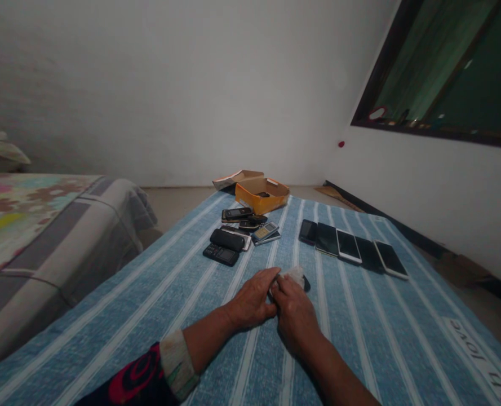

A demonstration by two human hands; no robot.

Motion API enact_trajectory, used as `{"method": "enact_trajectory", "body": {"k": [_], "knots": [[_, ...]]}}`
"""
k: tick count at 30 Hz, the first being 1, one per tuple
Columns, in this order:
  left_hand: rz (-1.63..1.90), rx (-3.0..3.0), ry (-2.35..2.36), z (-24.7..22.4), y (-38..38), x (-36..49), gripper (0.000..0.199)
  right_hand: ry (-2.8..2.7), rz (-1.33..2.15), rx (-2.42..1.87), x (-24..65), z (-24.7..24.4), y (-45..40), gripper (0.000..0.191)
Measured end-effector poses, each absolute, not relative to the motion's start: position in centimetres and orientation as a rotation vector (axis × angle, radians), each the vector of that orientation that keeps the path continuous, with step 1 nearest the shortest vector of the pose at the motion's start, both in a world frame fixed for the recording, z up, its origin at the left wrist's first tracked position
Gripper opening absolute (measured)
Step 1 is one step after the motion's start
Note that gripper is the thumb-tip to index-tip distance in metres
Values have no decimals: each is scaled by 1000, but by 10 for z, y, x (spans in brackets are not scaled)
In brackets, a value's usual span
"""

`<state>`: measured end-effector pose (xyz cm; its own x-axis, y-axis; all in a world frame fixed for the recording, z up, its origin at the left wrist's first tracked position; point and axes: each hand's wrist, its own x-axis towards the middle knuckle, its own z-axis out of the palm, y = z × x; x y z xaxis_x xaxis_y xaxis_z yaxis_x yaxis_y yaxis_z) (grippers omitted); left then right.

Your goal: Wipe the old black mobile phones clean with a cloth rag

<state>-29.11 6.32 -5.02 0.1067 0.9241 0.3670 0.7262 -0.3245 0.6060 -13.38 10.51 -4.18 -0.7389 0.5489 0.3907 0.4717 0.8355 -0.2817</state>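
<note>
While phones (349, 246) are lined centre-right, apparently done, dark item (307, 284) and wad (295, 274) are held by left hand (251, 300) and right hand (296, 313); pile (227, 239) seems pending.

Striped cover (402, 349) beneath left hand (250, 300) and right hand (295, 316): mottled blue, long white bands. Crumpled wrap (294, 276) at the fingers: translucent white — dark object (307, 283) by it reads black. Left sleeve (134, 375): navy, pink-red swirl; cuff (178, 361) pale beige, some green. Ahead of the hands: box (267, 204), orange-yellow outside, brown inside. Ahead-left: keypad phone (221, 254), black; bar phone (266, 231), blue-grey. Ahead-right: slab phone (349, 246), white frame, black screen. Far left: floral spread (26, 203) — cream, pink, brown, pale-blue blooms, yellow streak.
</note>
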Motion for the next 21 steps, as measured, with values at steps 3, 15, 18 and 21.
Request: {"method": "enact_trajectory", "body": {"k": [3,15,18,21], "knots": [[1040,2116,1625,-50,63,-292,73,-2560,253,-738,-134,-42,105,44],[1074,2088,1605,-49,63,-291,72,-2534,228,-838,-132,-45,118,46],[1036,2084,1614,-46,63,-291,75,-2509,208,-939,-126,-47,132,45],[1009,2075,1642,-45,62,-292,76,-2466,169,-1026,-120,-50,135,45]]}}
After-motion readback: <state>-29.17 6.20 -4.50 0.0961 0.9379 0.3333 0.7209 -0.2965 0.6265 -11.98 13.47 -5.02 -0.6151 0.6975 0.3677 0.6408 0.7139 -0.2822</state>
